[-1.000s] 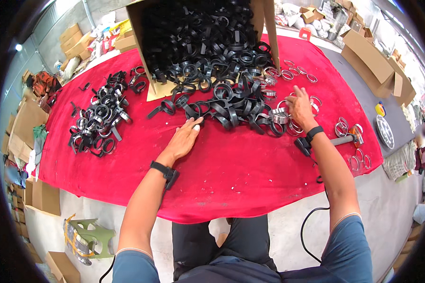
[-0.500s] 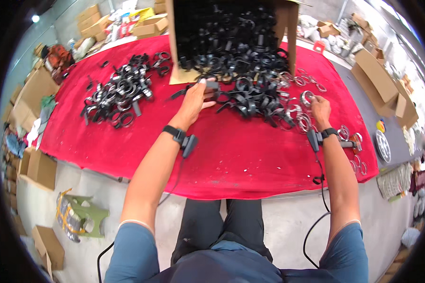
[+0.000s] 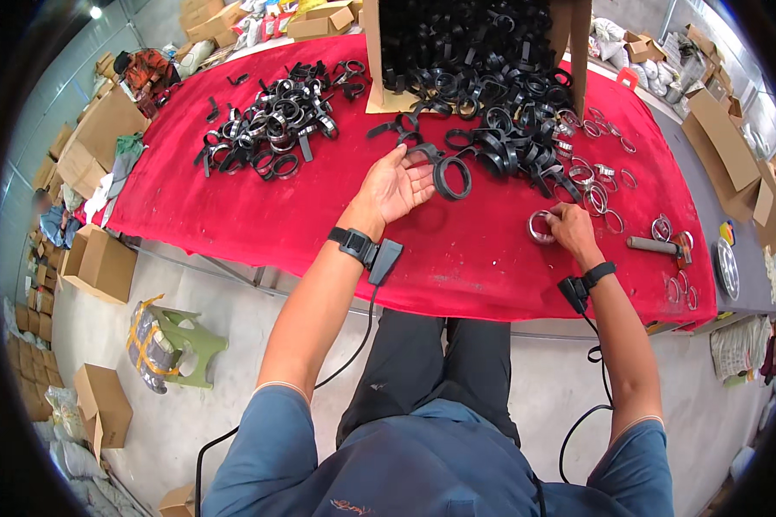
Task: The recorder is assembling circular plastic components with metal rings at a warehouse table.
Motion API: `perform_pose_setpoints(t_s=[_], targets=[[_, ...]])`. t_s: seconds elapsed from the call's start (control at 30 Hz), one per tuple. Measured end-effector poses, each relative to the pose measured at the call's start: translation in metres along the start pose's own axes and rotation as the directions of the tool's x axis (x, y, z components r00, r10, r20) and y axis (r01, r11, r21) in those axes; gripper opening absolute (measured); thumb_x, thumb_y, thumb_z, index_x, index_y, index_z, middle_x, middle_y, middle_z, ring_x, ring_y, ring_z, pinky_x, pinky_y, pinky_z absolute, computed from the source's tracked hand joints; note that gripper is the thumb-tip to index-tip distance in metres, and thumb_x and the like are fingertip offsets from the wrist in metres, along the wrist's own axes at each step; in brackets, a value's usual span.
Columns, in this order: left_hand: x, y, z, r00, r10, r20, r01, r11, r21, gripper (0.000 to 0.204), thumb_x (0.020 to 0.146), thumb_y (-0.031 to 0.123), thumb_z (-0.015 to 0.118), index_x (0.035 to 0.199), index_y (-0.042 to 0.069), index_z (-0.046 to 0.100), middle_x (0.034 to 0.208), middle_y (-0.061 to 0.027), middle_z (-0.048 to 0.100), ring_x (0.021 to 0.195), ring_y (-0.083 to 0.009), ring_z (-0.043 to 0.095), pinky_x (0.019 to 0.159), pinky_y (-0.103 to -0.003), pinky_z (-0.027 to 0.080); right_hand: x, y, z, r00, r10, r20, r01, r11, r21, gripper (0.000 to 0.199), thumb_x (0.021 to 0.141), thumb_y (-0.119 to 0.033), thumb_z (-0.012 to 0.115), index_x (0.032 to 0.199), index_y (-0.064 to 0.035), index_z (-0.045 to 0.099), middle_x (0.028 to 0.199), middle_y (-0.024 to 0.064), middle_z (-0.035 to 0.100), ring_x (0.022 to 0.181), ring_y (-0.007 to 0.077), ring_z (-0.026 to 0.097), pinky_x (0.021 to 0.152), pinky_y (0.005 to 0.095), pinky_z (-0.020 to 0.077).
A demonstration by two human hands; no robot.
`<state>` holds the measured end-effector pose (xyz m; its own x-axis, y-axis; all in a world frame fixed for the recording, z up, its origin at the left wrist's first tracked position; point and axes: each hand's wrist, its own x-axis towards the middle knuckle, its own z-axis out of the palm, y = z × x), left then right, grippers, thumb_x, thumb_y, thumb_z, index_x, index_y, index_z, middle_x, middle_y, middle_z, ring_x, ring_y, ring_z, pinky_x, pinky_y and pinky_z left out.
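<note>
Palm turned upward, my left hand (image 3: 395, 185) grips the tab of a black ring (image 3: 453, 178), whose loop hangs beyond the fingertips. My right hand (image 3: 575, 231) pinches a shiny metal ring (image 3: 539, 227) by its right side, above the red cloth (image 3: 362, 276). Between and beyond the hands lies a heap of black tabbed rings (image 3: 500, 151). It spills from a cardboard box (image 3: 580, 60) standing on its side. Loose metal rings (image 3: 597, 198) lie at the right edge of this heap, beyond my right hand.
At the left of the table is another pile of black rings with metal rings among them (image 3: 276, 125). A hammer (image 3: 660, 246) lies on the right, near more metal rings (image 3: 681, 289). A green stool (image 3: 200, 345) stands on the floor at left.
My right hand has drawn the metal ring nearer, away from the heap. My left hand has turned palm up and the black ring's loop now shows. The whole view has shifted.
</note>
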<state>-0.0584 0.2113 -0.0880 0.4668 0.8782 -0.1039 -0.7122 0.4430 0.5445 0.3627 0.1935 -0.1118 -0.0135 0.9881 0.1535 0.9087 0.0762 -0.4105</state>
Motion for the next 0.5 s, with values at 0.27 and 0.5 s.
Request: perform_pose_setpoints(t_s=[0.27,0.5], targets=[[-0.061,-0.049,0.032,0.998,-0.066,-0.017,0.067,0.992,0.103,0.05,0.116,0.044,0.044,0.139,0.003,0.063,0.119,-0.0179,0.077,0.101,-0.0298,0.078,0.086,-0.043,0.065,-0.101,-0.149,-0.039,0.96,-0.278,0.017,0.211,0.767,0.606,0.083,0.078,-0.018,0.095,0.15,-0.0008,0.058,0.139,0.023,0.068,0.133,0.0397,0.064,0.11,0.0469,0.0545],[-0.11,-0.102,0.048,0.989,0.116,0.088,-0.14,0.923,0.358,0.067,0.113,0.05,0.053,0.154,-0.003,0.048,0.143,-0.0167,0.063,0.125,-0.0269,0.068,0.101,-0.044,0.059,-0.165,-0.175,0.005,0.965,-0.251,-0.078,0.226,0.638,0.736,0.079,0.081,-0.01,0.092,0.149,0.0032,0.055,0.142,0.0217,0.064,0.133,0.0343,0.064,0.108,0.043,0.0572]])
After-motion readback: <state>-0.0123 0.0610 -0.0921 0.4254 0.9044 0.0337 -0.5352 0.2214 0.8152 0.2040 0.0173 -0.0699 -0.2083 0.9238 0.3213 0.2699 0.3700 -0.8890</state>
